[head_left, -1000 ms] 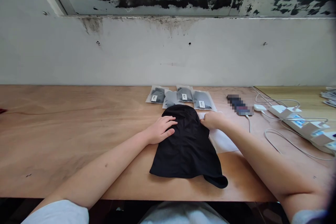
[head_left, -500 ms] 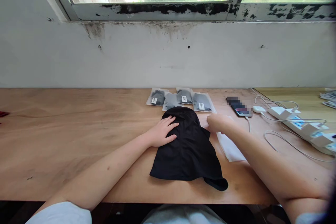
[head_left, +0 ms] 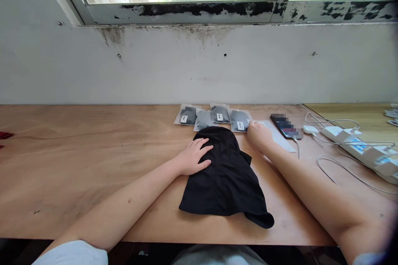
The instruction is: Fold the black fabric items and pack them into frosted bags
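Note:
A black cloth hood (head_left: pixel 224 178), rounded at the top and flared at the bottom, lies flat on the wooden table with its lower right corner curled. My left hand (head_left: pixel 196 157) rests on its upper left part, fingers spread over the fabric. To the right of the hood, my right hand (head_left: pixel 259 136) is closed on a whitish translucent plastic bag (head_left: pixel 280 137). Part of that bag is hidden under the hand and forearm. Just beyond the hood lie several frosted packets with dark contents and white labels, among them a packet (head_left: pixel 240 120) close to my right fingertips.
A phone (head_left: pixel 284 126) with a charging cable lies right of the bag. Farther right is a white power strip (head_left: pixel 357 149) with plugged-in chargers and loose cords. The wall (head_left: pixel 155 66) and window stand behind the table. Something red (head_left: pixel 5 135) shows at the left edge.
My right hand has moved forward, away from me, taking the translucent bag with it from beside the hood toward the phone. My left hand has stayed on the hood.

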A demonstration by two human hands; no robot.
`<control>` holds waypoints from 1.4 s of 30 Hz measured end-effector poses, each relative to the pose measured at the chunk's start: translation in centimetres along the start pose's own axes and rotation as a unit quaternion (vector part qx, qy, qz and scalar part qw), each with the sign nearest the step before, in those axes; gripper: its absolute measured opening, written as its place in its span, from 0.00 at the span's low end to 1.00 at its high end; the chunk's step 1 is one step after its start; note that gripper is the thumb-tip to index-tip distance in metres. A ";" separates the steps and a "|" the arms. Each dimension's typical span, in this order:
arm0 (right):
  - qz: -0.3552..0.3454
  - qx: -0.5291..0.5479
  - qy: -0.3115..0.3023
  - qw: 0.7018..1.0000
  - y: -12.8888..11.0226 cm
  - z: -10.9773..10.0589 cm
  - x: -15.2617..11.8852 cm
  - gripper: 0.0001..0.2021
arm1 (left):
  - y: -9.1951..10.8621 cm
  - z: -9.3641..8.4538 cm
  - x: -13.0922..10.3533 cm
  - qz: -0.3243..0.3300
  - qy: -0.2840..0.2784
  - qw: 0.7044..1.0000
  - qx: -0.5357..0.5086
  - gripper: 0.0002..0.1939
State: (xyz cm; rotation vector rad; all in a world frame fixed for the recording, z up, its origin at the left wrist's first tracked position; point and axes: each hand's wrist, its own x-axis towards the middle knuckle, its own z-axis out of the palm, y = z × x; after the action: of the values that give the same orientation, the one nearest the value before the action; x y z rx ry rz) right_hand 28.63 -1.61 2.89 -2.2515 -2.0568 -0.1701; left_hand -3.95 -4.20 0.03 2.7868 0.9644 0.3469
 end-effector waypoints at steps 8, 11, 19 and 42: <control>-0.106 0.082 0.022 0.991 -4.7 0.5 -2.4 0.19 | 0.3 -0.1 0.3 -0.123 0.169 0.977 0.048 0.16; -0.085 0.077 -0.027 0.993 -5.3 1.5 -2.7 0.18 | -0.5 0.4 0.9 -0.229 0.194 0.953 0.036 0.14; -0.139 0.093 0.003 0.986 -4.8 2.5 -2.0 0.14 | -2.0 0.9 1.0 -0.156 0.210 0.963 -0.059 0.16; -0.283 0.102 0.112 0.947 -10.2 2.4 -4.9 0.24 | -9.0 0.6 2.8 -0.308 0.375 0.873 -0.046 0.15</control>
State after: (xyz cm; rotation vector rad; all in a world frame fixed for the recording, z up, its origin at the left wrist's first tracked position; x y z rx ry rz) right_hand 18.09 -5.16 -0.25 -1.4060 -2.3967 -0.2247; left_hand -6.93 4.43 -2.24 2.0598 1.8386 1.3564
